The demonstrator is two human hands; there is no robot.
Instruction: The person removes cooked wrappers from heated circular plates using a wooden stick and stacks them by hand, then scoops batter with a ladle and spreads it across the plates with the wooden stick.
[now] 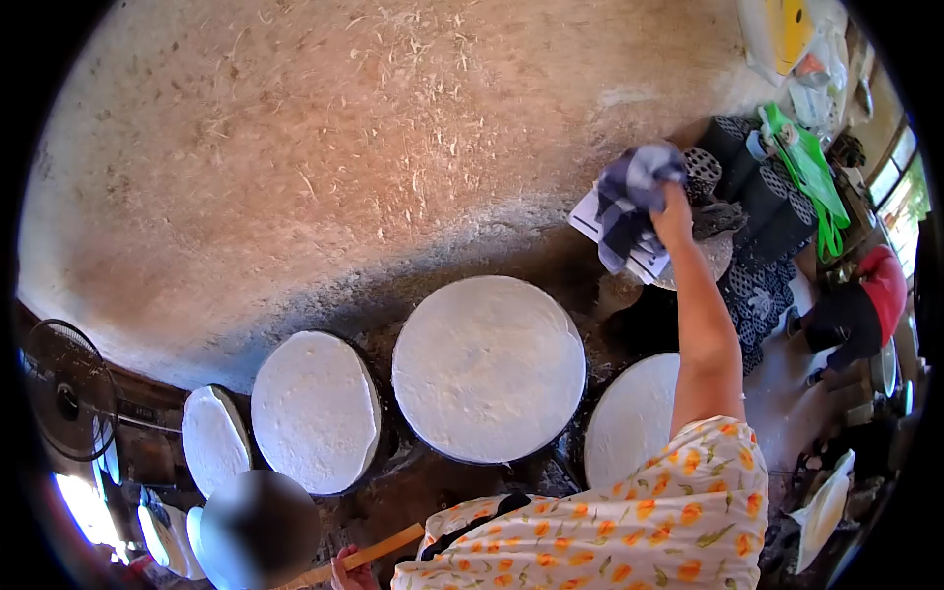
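My right hand point(671, 211) reaches out at the upper right, closed around a bunched dark blue and white checked cloth point(629, 202). Partly behind the cloth is a white flat thing with dark lines point(587, 216). At the bottom edge, my left hand point(352, 568) is wrapped around a flat wooden stick point(393, 543); much of that hand is cut off. Several round griddles stand in a row, covered with pale batter or flatbread: one in the middle point(489, 369), one left of it point(315, 413), a smaller-looking one point(214, 442), and one partly under my right arm point(629, 418).
A stained wall point(344, 147) rises behind the griddles. Black perforated briquettes point(777, 202) and a green bag point(808, 162) are stacked at right. A person in a red top point(882, 290) bends farther right. A black fan point(67, 393) stands at left.
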